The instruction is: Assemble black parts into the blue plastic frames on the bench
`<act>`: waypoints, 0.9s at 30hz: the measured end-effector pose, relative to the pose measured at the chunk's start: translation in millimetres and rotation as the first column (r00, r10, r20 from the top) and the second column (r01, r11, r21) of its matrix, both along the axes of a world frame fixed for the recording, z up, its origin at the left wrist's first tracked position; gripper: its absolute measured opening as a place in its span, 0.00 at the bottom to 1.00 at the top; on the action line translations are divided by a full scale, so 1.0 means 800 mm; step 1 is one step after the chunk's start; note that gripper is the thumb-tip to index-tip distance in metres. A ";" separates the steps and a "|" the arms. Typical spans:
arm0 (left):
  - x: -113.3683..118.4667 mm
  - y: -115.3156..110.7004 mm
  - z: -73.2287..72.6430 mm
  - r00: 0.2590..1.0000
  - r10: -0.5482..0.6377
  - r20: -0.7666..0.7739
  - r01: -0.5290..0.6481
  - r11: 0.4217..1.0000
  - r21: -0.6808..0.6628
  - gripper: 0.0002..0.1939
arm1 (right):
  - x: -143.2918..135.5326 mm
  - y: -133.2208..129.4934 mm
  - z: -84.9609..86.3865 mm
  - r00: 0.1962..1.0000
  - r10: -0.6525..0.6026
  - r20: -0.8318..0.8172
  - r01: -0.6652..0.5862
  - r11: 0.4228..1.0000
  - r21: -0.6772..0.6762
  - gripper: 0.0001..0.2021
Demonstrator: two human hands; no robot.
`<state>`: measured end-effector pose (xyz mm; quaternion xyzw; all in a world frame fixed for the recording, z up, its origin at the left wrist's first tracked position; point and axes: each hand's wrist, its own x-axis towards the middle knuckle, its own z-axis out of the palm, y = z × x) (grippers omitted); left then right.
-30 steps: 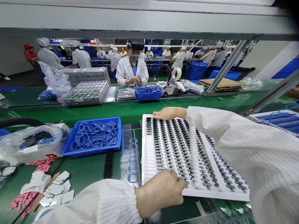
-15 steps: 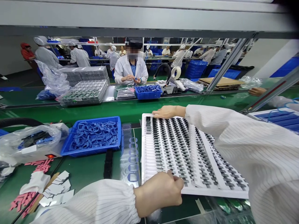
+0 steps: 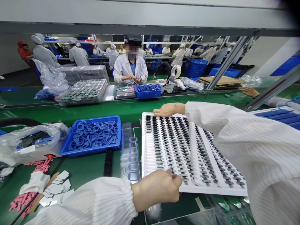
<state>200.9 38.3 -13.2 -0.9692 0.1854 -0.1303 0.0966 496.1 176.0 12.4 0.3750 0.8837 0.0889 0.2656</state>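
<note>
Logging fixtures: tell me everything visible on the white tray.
The white tray, plastic-looking, roughly rectangular and rimmed, lies over the green bench. Columns of slots hold small dark parts; the leftmost column is mostly bare, with a few at its far end. The right hand rests on its far edge; the left hand is at the near edge, its contact hidden. The right sleeve covers part.

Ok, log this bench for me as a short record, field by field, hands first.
Left hand: fingers curled at the near edge of the white tray; grip unclear
Right hand: on the tray's far edge
Tray contents: rows of small dark parts
Left of tray: blue bin of blue plastic pieces
Far left: pink pieces, white pieces
Across: seated co-worker in white coat
</note>
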 end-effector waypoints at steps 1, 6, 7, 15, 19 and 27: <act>0.000 0.000 -0.001 1.000 0.004 -0.004 -0.004 1.000 -0.001 0.10 | 0.001 0.000 -0.001 1.000 0.000 0.000 0.000 1.000 0.003 0.14; 0.002 -0.004 -0.001 0.998 0.016 -0.067 -0.013 0.999 0.051 0.07 | -0.001 0.003 -0.002 0.999 0.032 -0.016 -0.031 0.999 0.032 0.15; 0.003 -0.004 0.000 0.997 0.017 -0.081 -0.012 0.998 0.063 0.07 | -0.002 0.003 -0.001 0.999 0.039 -0.020 -0.038 0.999 0.038 0.16; 0.000 -0.006 0.005 0.995 0.010 -0.095 -0.001 0.996 0.092 0.08 | -0.009 -0.001 0.001 0.998 0.061 -0.020 -0.060 0.997 0.042 0.17; -0.003 -0.007 -0.001 0.997 0.016 -0.070 -0.007 0.993 0.114 0.08 | -0.010 0.002 0.003 0.998 0.066 -0.002 -0.066 0.998 0.016 0.16; -0.004 0.001 -0.005 1.000 -0.015 -0.015 0.017 0.995 0.097 0.09 | -0.010 0.005 0.009 0.999 0.051 0.002 -0.051 0.999 -0.015 0.16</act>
